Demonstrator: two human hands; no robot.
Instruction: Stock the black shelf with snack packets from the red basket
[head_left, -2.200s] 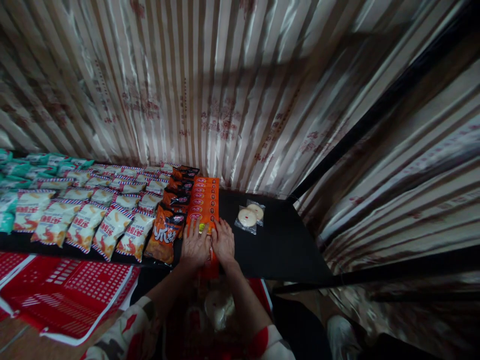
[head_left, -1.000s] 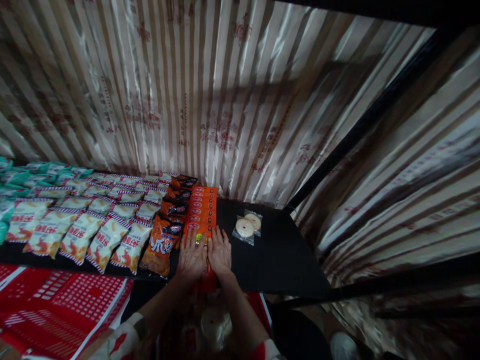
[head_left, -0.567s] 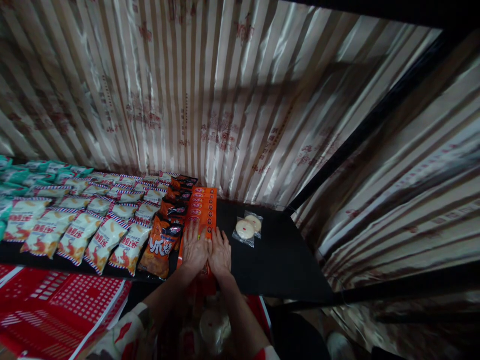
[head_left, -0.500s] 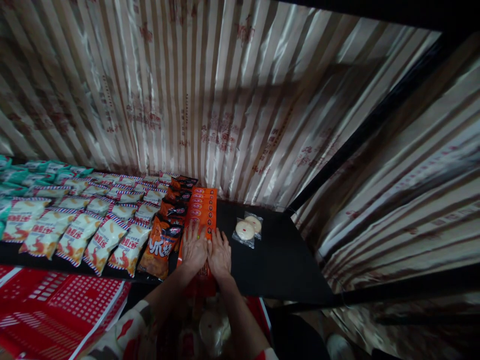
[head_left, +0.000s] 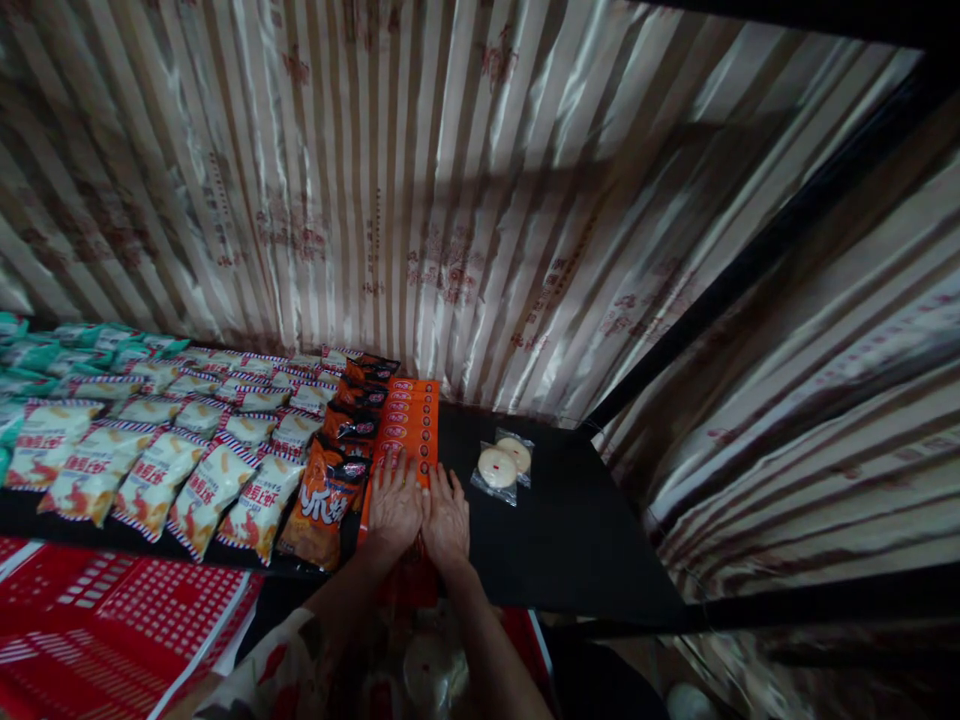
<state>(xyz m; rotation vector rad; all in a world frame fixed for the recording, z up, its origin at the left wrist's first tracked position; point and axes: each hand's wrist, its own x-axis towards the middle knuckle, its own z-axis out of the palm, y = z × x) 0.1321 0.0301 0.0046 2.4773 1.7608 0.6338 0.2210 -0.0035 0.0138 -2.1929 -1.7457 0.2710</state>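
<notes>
Across the black surface (head_left: 562, 545), a row of overlapping orange packets (head_left: 409, 425) runs from near the striped curtain (head_left: 450, 200) towards the front edge, and the person's left fingers (head_left: 401, 472) and right fingers (head_left: 444, 485) lie palm-down on its near part. Both sets are slightly spread, clamped on nothing, and the thumbs lie close together; whether they touch is hard to tell. Uneven pressure could make the slick-looking packets slide over one another, fanning the row out of line. A push to the left could nudge the orange-and-black bag (head_left: 319, 510) just beside them, and through it the striped white bags (head_left: 255, 505). Pulling towards the body seems riskier, since the near end may slip over the edge; the fingers hide how it is supported. Two wrapped round crackers (head_left: 497, 467) overlap to the right, where a stray sideways sweep could shift them.
</notes>
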